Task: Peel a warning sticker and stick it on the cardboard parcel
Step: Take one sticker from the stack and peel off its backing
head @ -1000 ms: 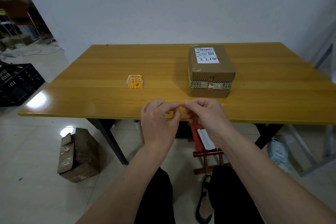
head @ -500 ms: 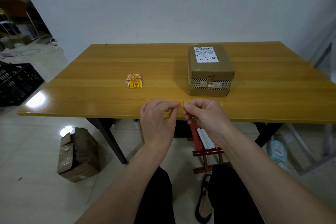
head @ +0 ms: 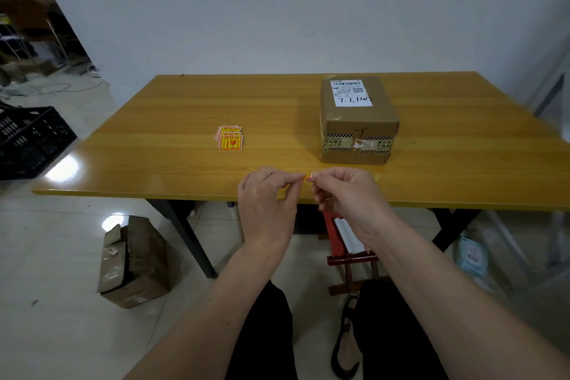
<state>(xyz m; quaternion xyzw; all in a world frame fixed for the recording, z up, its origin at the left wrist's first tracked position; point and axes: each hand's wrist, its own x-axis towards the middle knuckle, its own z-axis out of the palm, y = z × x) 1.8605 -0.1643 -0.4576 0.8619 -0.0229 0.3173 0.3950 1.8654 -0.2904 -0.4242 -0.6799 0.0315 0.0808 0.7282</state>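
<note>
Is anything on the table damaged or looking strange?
Yes. The striped tape on the parcel's near side is torn in the middle. The sticker pile lies fanned out, not squared.

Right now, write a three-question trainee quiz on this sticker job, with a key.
1. True or false: a warning sticker is already on top of the cardboard parcel.
2. What do the left hand and right hand pinch between them? A) a pen B) a small sticker C) tape
3. Fill in: the pile of spare stickers lies to the ___ of the parcel on the table.

Key:
1. False; only a white shipping label shows on top.
2. B
3. left
</note>
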